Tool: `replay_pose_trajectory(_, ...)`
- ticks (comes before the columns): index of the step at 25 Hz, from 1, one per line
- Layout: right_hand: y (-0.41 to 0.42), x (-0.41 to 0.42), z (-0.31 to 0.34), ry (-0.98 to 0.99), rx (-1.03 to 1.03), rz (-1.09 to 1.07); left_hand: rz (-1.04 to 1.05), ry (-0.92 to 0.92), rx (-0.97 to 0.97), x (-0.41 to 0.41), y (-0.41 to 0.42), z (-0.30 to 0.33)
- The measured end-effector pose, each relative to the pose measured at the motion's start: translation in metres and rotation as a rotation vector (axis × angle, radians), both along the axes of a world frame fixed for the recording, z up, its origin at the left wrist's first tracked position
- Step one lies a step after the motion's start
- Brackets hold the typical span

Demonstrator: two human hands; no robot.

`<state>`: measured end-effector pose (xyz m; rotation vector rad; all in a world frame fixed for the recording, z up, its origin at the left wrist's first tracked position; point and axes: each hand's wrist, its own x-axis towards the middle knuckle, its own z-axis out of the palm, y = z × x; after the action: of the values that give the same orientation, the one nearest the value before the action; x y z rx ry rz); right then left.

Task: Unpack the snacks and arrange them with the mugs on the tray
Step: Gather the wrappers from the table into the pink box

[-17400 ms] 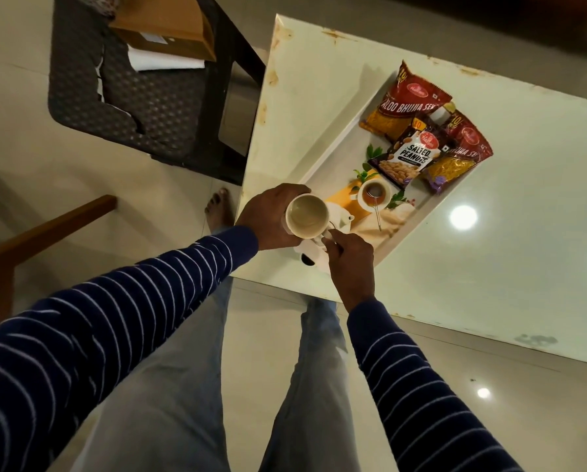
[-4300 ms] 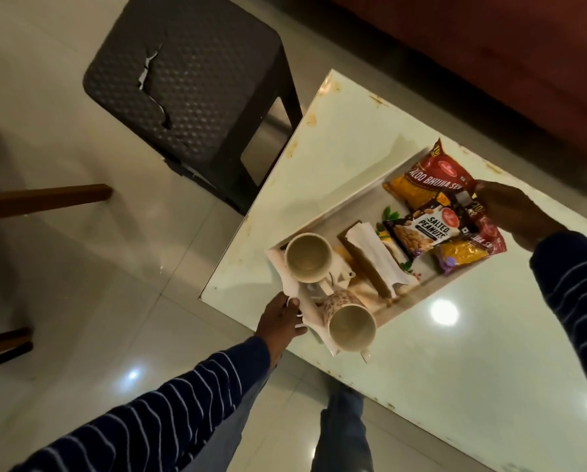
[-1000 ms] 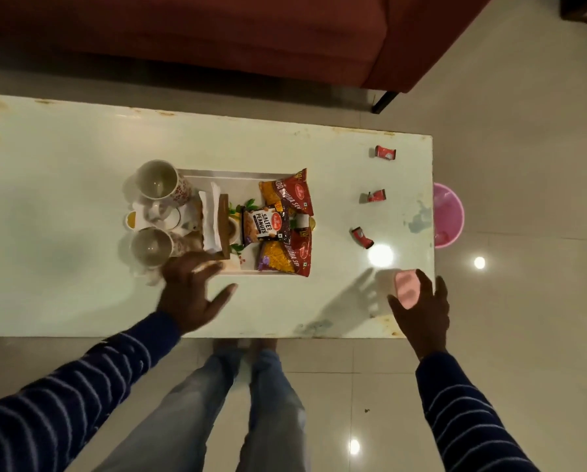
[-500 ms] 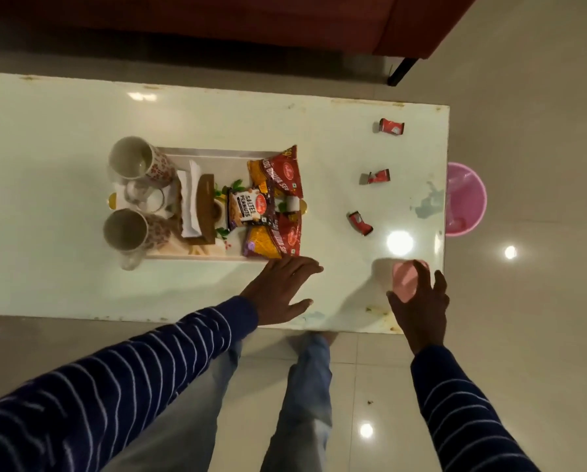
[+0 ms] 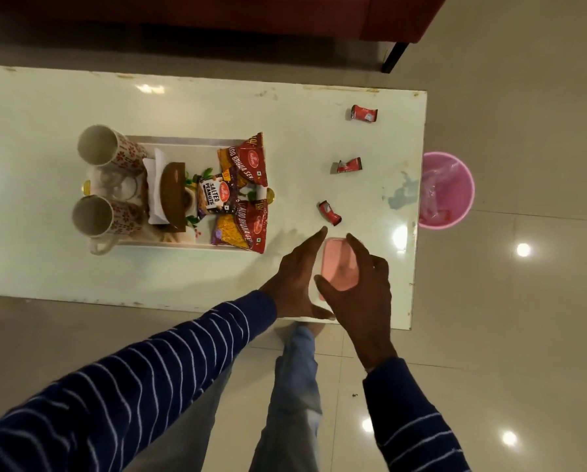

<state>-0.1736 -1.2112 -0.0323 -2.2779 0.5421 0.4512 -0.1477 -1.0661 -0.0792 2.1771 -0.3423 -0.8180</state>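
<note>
On the white table (image 5: 189,107) lies a tray (image 5: 183,142) with two patterned mugs (image 5: 103,146) (image 5: 99,217) at its left end. A napkin holder (image 5: 172,192) stands in its middle. A salted peanuts pack (image 5: 215,195) and two red snack packs (image 5: 247,158) (image 5: 242,226) lie at its right end. My right hand (image 5: 360,291) grips a pink oblong container (image 5: 339,265) above the table's near right part. My left hand (image 5: 298,274) is beside it with straight fingers, against its left side.
Three small red wrappers (image 5: 363,113) (image 5: 349,165) (image 5: 329,212) lie on the table's right part. A pink bin (image 5: 448,190) stands on the floor past the table's right end. A red sofa (image 5: 217,11) runs along the far side. My legs are below the near edge.
My left hand has moved right from the tray's near edge to the pink container. My right hand has lifted the container and shifted it slightly left.
</note>
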Motion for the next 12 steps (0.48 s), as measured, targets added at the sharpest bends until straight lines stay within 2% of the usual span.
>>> replay_pose_trajectory(3, 0.006, 0.004, 0.010, 0.001, 0.035, -0.006, 0.086, -0.064, -0.085, 0.010, -0.001, 0.007)
replay_pose_trajectory(6, 0.004, 0.010, 0.013, 0.040, 0.053, 0.036, 0.045, -0.148, -0.073, 0.016, 0.008, 0.006)
replay_pose_trajectory(9, 0.002, 0.015, 0.016, 0.125, 0.123, 0.057, 0.002, -0.166, -0.061, 0.016, 0.012, 0.008)
replay_pose_trajectory(12, -0.003, 0.019, 0.023, 0.124, 0.216, 0.041, -0.012, -0.158, -0.058, 0.015, 0.014, 0.011)
